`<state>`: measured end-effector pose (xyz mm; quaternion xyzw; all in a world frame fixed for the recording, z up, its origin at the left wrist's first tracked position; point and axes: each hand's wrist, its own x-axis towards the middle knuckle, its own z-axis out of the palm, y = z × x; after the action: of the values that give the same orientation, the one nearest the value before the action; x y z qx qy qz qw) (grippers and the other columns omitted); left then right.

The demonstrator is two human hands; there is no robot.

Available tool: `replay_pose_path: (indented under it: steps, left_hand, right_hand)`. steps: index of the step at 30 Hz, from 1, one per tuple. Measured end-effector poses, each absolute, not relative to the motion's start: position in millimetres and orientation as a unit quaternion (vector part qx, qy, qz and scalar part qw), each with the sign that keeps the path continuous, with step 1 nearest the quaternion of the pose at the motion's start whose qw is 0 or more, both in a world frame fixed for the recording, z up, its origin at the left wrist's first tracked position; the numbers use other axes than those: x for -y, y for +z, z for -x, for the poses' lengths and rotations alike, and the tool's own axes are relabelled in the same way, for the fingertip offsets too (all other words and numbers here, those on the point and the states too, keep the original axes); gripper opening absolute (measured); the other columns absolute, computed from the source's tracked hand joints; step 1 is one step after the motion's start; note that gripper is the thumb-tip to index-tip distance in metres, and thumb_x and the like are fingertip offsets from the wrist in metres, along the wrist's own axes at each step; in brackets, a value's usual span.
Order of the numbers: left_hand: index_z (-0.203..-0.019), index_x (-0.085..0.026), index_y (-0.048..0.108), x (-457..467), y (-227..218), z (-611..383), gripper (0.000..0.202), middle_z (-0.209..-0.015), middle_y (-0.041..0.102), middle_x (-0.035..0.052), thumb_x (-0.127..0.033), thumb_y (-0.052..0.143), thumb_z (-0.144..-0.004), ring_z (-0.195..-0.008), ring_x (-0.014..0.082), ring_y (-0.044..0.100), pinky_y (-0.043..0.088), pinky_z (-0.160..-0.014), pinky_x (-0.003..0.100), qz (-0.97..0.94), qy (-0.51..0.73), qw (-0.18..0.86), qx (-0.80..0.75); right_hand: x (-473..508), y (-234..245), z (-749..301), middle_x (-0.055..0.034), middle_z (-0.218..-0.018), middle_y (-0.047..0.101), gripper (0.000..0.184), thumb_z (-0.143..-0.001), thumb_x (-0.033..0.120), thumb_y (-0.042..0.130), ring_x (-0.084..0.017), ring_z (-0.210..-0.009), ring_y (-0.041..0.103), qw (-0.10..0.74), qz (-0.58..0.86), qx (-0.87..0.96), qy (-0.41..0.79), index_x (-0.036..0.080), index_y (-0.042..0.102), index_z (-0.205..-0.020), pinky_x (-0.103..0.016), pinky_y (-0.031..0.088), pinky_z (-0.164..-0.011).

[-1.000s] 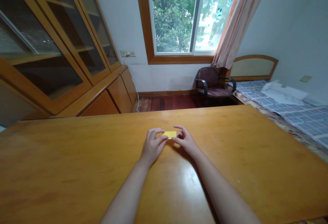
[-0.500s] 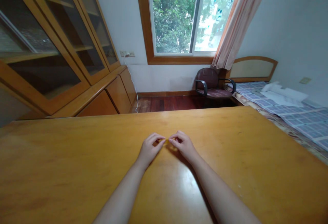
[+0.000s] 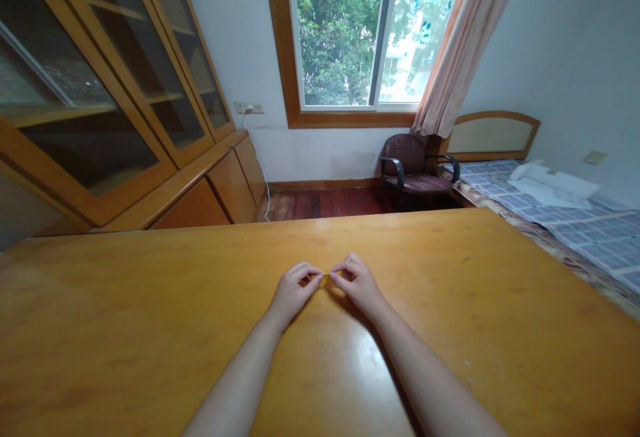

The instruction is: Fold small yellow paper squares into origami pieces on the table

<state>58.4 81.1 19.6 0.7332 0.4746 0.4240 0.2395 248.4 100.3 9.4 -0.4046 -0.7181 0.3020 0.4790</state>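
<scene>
My left hand (image 3: 294, 288) and my right hand (image 3: 356, 281) meet at the middle of a wooden table (image 3: 150, 330). Both are curled, fingertips pinched together on a small yellow piece of paper (image 3: 323, 279). Only a sliver of the paper shows between the fingertips; the rest is hidden by my fingers. The hands rest on or just above the tabletop, forearms stretched forward from the near edge.
A glass-fronted wooden cabinet (image 3: 100, 110) stands at the left. Beyond the table's far edge lie a wooden floor, a dark armchair (image 3: 413, 163) under the window, and a bed (image 3: 560, 210) with white folded cloth at the right.
One second ago the yellow paper lay as a visible flat rectangle between my fingers. My hands have since closed together over it, leaving just a sliver showing.
</scene>
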Motion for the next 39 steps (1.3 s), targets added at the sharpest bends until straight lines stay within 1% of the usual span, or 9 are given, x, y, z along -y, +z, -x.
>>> replay_pose_path:
  steps: [3,7,18,23,30,32,35,37,39]
  left_hand:
    - [-0.081,-0.018,0.069,-79.8,19.6,-58.6,0.012,-0.077,0.064,0.0021,-0.023,0.060,-0.088,-0.073,0.0144,0.059,0.045,-0.067,0.025,-0.746,0.414,0.219,-0.473]
    - [-0.081,-0.019,0.069,-77.8,18.5,-59.3,0.012,-0.077,0.064,0.0027,-0.022,0.060,-0.088,-0.075,0.0157,0.059,0.045,-0.070,0.027,-0.766,0.397,0.191,-0.467]
    - [-0.078,-0.020,0.066,-77.1,21.5,-60.7,0.013,-0.077,0.064,0.0023,-0.021,0.059,-0.089,-0.076,0.0163,0.058,0.045,-0.072,0.028,-0.774,0.403,0.178,-0.455]
    - [-0.078,-0.019,0.065,-77.8,21.3,-58.5,0.014,-0.075,0.062,0.0020,-0.022,0.058,-0.089,-0.073,0.0155,0.058,0.045,-0.069,0.027,-0.750,0.428,0.177,-0.472]
    - [-0.075,-0.019,0.064,-80.3,19.9,-55.2,0.016,-0.076,0.063,0.0021,-0.024,0.057,-0.088,-0.073,0.0150,0.059,0.046,-0.068,0.026,-0.707,0.465,0.192,-0.498]
    - [-0.075,-0.019,0.064,-79.8,20.8,-55.8,0.016,-0.076,0.063,0.0022,-0.024,0.057,-0.088,-0.073,0.0150,0.059,0.047,-0.068,0.026,-0.710,0.459,0.198,-0.496]
    - [-0.077,-0.019,0.065,-78.5,22.3,-57.4,0.014,-0.076,0.063,0.0024,-0.024,0.057,-0.088,-0.073,0.0152,0.059,0.047,-0.068,0.026,-0.727,0.442,0.200,-0.487]
    - [-0.077,-0.019,0.066,-78.1,22.7,-58.4,0.015,-0.076,0.063,0.0026,-0.024,0.057,-0.088,-0.073,0.0154,0.059,0.046,-0.068,0.026,-0.736,0.433,0.198,-0.481]
    - [-0.078,-0.019,0.066,-78.0,22.9,-59.2,0.015,-0.076,0.063,0.0026,-0.024,0.056,-0.089,-0.073,0.0154,0.059,0.046,-0.067,0.026,-0.744,0.425,0.194,-0.478]
  right_hand:
    - [-97.0,11.2,-246.5,-0.0020,-0.077,0.049,0.003,-0.080,0.022,0.071,-0.018,-0.077,0.051,0.482,0.399,0.734,0.264,0.020,0.073,-0.080,-0.031,0.042,-0.070]
    - [-92.5,13.6,-243.9,-0.0026,-0.079,0.050,0.004,-0.081,0.020,0.069,-0.019,-0.081,0.051,0.474,0.391,0.756,0.228,0.022,0.073,-0.082,-0.032,0.043,-0.075]
    - [-89.0,16.8,-243.3,-0.0025,-0.078,0.052,0.005,-0.081,0.017,0.066,-0.019,-0.078,0.051,0.475,0.390,0.766,0.191,0.020,0.070,-0.079,-0.032,0.043,-0.072]
    - [-95.6,13.9,-250.8,-0.0020,-0.076,0.052,0.007,-0.079,0.015,0.065,-0.018,-0.077,0.053,0.504,0.413,0.735,0.188,0.020,0.070,-0.076,-0.031,0.044,-0.071]
    - [-103.8,9.2,-262.7,-0.0012,-0.075,0.050,0.008,-0.081,0.021,0.063,-0.016,-0.070,0.051,0.550,0.466,0.660,0.212,0.019,0.068,-0.075,-0.029,0.045,-0.065]
    - [-102.4,10.1,-260.9,-0.0021,-0.078,0.052,0.007,-0.082,0.022,0.063,-0.016,-0.073,0.053,0.540,0.455,0.671,0.228,0.020,0.069,-0.081,-0.029,0.046,-0.066]
    - [-99.0,11.7,-256.1,-0.0039,-0.085,0.056,0.009,-0.084,0.025,0.066,-0.018,-0.080,0.056,0.499,0.416,0.717,0.253,0.020,0.069,-0.091,-0.030,0.048,-0.072]
    - [-97.0,12.1,-254.0,-0.0041,-0.084,0.058,0.007,-0.087,0.026,0.064,-0.019,-0.083,0.057,0.469,0.398,0.747,0.254,0.020,0.069,-0.086,-0.031,0.047,-0.075]
    - [-95.6,11.9,-253.2,-0.0040,-0.082,0.060,0.013,-0.089,0.026,0.061,-0.019,-0.083,0.057,0.452,0.392,0.764,0.244,0.020,0.068,-0.080,-0.032,0.046,-0.077]
